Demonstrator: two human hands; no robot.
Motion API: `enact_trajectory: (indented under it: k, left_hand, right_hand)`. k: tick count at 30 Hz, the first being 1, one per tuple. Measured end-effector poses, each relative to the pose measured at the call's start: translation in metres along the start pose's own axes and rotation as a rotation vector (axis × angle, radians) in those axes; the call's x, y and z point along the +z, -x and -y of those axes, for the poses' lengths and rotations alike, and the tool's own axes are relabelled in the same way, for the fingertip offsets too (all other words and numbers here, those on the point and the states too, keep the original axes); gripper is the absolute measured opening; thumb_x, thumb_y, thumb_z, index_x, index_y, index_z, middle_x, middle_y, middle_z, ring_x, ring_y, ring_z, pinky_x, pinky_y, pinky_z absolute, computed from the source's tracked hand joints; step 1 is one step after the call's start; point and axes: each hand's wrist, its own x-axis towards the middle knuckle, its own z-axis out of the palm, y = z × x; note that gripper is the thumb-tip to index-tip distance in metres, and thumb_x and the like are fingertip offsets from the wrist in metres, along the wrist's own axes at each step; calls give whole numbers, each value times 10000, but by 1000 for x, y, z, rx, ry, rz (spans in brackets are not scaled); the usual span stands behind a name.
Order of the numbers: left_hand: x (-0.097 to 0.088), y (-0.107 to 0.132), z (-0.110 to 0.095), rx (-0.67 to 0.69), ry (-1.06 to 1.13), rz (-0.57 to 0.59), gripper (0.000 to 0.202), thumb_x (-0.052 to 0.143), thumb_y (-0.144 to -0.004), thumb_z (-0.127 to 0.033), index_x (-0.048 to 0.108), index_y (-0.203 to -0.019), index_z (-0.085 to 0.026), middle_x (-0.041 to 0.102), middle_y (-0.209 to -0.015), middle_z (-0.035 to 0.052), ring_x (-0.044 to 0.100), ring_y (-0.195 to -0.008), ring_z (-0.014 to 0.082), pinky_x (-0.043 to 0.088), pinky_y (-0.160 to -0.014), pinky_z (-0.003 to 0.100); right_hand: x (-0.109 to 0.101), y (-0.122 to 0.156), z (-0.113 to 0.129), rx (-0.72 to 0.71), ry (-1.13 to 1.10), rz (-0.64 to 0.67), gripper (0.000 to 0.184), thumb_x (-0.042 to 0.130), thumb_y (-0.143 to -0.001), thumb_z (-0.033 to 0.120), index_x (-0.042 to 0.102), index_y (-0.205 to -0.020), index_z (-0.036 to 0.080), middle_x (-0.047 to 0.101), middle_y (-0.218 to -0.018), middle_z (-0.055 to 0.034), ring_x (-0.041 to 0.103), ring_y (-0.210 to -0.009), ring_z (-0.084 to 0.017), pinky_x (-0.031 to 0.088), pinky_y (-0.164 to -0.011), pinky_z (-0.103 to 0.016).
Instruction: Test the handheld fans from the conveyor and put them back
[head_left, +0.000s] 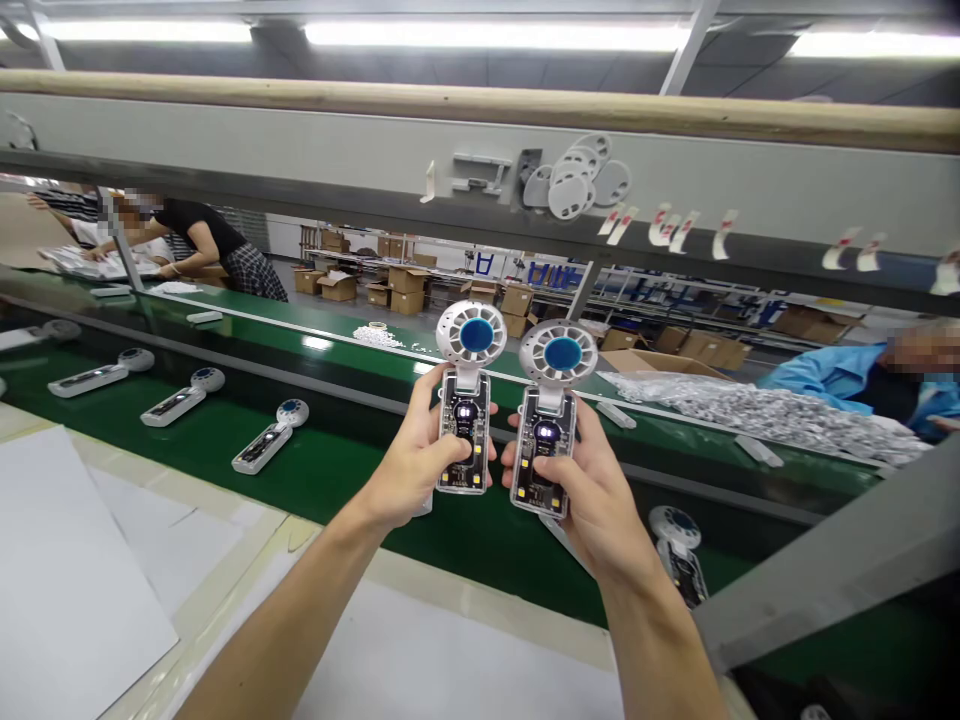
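I hold two small handheld fans upright, side by side, above the green conveyor belt [322, 470]. My left hand [409, 455] grips the left fan [466, 400] by its clear body; its white round head with a blue centre points up. My right hand [592, 490] grips the right fan [551, 420] the same way. Small lights glow on both circuit boards. The two fans stand a little apart.
Three more fans [266, 440] lie in a row on the belt at left, and one [679, 555] lies under my right forearm. White sheets [67, 580] cover the near bench. A grey rail [480, 165] crosses overhead. Other people work at far left and right.
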Motion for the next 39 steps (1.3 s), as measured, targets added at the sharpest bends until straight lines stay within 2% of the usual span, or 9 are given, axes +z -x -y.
enact_trajectory:
  k: [5, 9, 13, 20, 24, 28, 32, 36, 39]
  left_hand:
    - [0, 1, -1, -4, 16, 3, 829, 669, -768, -141, 244, -1460, -310, 584, -1291, 109, 686, -747, 166, 590, -616, 319]
    - [0, 0, 0, 12, 52, -22, 854, 666, -700, -79, 275, -1426, -300, 594, -1264, 93, 678, -786, 171, 596, -621, 322]
    - [0, -2, 2, 28, 54, -63, 867, 670, -685, -80, 279, -1421, -320, 607, -1234, 76, 692, -850, 198, 607, -654, 341]
    - [1, -2, 7, 24, 73, -70, 758, 685, -741, -164, 313, -1390, -286, 636, -1194, 81, 690, -715, 171, 591, -599, 330]
    - [3, -2, 9, 40, 95, -78, 726, 680, -739, -148, 332, -1364, -273, 629, -1206, 83, 692, -752, 183, 598, -602, 341]
    - [3, -2, 10, 26, 93, -83, 739, 687, -738, -157, 328, -1371, -279, 633, -1204, 83, 689, -743, 178, 594, -603, 340]
    - [5, -2, 11, 13, 99, -81, 764, 695, -732, -157, 321, -1386, -283, 638, -1196, 83, 685, -723, 166, 591, -624, 342]
    - [6, -1, 12, 9, 112, -76, 784, 701, -730, -163, 310, -1397, -293, 629, -1197, 80, 690, -765, 181, 603, -640, 356]
    - [6, 0, 11, 31, 119, -57, 766, 700, -740, -160, 313, -1385, -299, 612, -1226, 79, 691, -821, 195, 616, -638, 359]
  right_hand:
    - [0, 1, 1, -6, -41, -37, 735, 669, -767, 200, 379, -1426, 347, 659, -1149, -33, 687, -816, -198, 605, -649, -345]
    - [-2, 1, 2, 19, -60, -25, 776, 682, -711, 164, 406, -1412, 348, 647, -1209, -48, 696, -861, -208, 612, -673, -345]
    - [-2, 2, 4, 22, -22, -46, 782, 682, -717, 172, 396, -1422, 356, 663, -1175, -46, 708, -854, -211, 615, -654, -336]
    - [-1, 1, 1, 3, -29, -64, 726, 684, -743, 227, 416, -1409, 333, 664, -1167, -45, 713, -807, -197, 621, -623, -329]
    - [-1, 0, 2, 22, -35, -54, 754, 684, -747, 214, 391, -1435, 319, 693, -1041, -30, 704, -740, -186, 597, -590, -305]
    - [-3, 1, 3, 31, -14, -21, 751, 664, -767, 225, 362, -1449, 307, 699, -899, -3, 693, -682, -189, 596, -611, -334]
    - [-1, 3, 5, 42, 3, -31, 758, 658, -766, 226, 358, -1458, 301, 702, -927, -6, 697, -709, -189, 607, -628, -337]
    - [3, 4, 8, 62, -22, -60, 776, 673, -755, 217, 367, -1462, 312, 693, -1036, -19, 710, -821, -197, 634, -704, -359]
    - [3, 5, 9, 27, -34, -64, 755, 705, -734, 214, 398, -1417, 316, 681, -1121, -30, 707, -833, -201, 635, -671, -350]
